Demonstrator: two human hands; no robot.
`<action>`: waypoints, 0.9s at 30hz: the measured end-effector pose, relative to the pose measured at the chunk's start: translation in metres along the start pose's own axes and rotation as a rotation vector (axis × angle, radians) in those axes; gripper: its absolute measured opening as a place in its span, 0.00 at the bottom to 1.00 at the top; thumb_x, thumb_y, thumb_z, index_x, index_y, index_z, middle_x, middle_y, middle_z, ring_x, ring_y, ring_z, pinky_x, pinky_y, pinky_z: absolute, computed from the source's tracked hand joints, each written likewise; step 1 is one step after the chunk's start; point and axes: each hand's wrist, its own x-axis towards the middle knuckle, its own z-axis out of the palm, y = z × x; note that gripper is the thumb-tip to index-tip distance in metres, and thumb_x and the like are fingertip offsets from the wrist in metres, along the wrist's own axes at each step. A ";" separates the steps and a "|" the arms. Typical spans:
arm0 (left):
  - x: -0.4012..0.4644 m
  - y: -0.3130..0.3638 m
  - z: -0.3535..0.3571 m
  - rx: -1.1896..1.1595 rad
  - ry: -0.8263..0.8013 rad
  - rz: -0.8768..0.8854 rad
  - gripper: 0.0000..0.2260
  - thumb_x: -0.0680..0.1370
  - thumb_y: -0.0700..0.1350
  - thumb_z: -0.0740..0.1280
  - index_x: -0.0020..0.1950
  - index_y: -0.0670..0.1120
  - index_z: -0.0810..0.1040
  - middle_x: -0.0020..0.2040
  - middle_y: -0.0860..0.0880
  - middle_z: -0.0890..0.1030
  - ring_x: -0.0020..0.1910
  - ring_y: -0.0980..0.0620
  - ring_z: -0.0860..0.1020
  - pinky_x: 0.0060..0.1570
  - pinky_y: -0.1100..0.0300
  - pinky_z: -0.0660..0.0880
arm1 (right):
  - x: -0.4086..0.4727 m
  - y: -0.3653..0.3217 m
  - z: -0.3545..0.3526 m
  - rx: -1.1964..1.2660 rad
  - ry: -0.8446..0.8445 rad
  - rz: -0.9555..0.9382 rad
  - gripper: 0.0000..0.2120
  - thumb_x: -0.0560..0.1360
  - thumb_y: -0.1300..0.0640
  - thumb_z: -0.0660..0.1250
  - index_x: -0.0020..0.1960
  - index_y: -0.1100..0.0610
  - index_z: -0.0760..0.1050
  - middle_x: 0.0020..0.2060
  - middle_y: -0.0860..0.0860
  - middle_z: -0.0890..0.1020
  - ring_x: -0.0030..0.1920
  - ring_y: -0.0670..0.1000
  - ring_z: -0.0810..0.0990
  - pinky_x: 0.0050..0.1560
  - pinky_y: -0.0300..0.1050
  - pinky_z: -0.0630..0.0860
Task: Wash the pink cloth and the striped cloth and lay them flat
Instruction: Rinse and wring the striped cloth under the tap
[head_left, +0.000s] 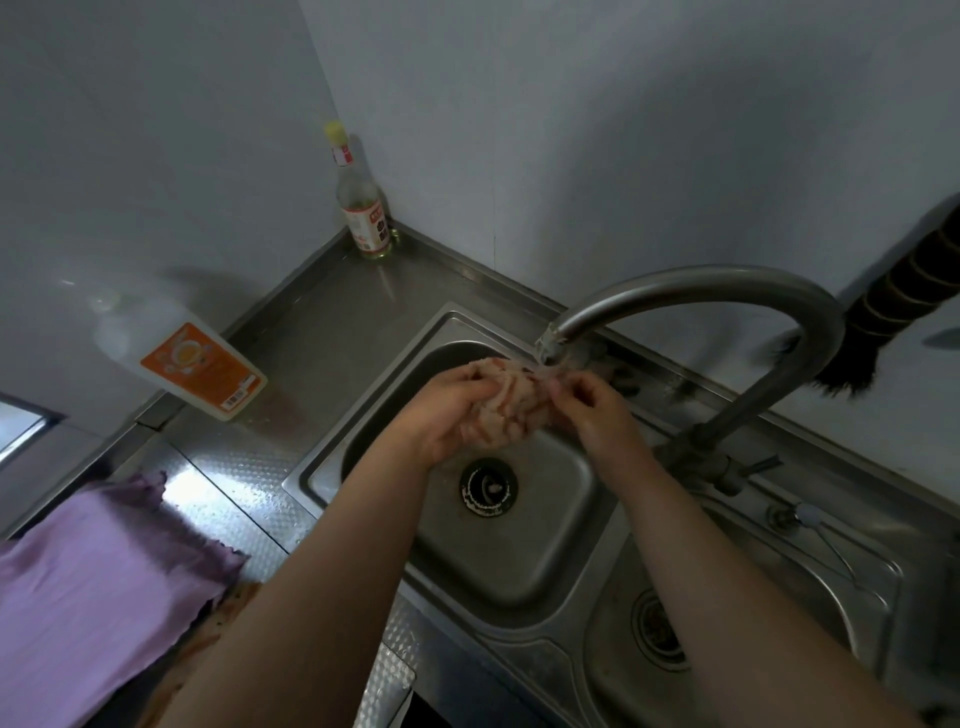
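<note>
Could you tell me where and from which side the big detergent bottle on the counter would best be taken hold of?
Probably around the flat body just above the orange label, coming from the right, the sink side. The detergent bottle leans back against the left wall, so only its front and edges are open to a hand. Its clear upper part is blurred, so any handle there cannot be told.

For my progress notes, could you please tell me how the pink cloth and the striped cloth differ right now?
The plain pink-purple cloth lies spread flat on the steel counter, while the pink-and-white striped cloth is bunched into a ball. Nobody touches the pink cloth; the left hand and right hand both grip the striped one. The striped cloth sits under the curved steel faucet over the sink basin.
</note>
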 end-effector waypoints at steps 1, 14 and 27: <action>0.000 0.002 -0.003 0.066 0.009 0.020 0.11 0.80 0.39 0.63 0.61 0.39 0.77 0.56 0.38 0.82 0.54 0.42 0.81 0.57 0.49 0.78 | 0.000 -0.002 -0.002 0.067 0.005 0.037 0.09 0.76 0.49 0.66 0.50 0.54 0.77 0.50 0.54 0.82 0.54 0.55 0.81 0.58 0.54 0.77; -0.013 0.032 -0.030 1.123 0.014 0.056 0.06 0.80 0.50 0.63 0.48 0.51 0.78 0.47 0.51 0.80 0.48 0.54 0.77 0.56 0.54 0.72 | 0.021 -0.007 -0.027 -0.457 -0.034 -0.022 0.08 0.77 0.48 0.60 0.54 0.42 0.76 0.59 0.55 0.77 0.54 0.49 0.77 0.56 0.46 0.75; -0.009 0.069 -0.014 0.378 0.139 0.132 0.09 0.76 0.40 0.67 0.55 0.47 0.72 0.51 0.44 0.78 0.48 0.48 0.80 0.49 0.54 0.79 | 0.013 0.016 -0.025 -0.384 -0.144 0.158 0.14 0.60 0.51 0.67 0.45 0.51 0.81 0.46 0.52 0.83 0.54 0.56 0.81 0.57 0.58 0.77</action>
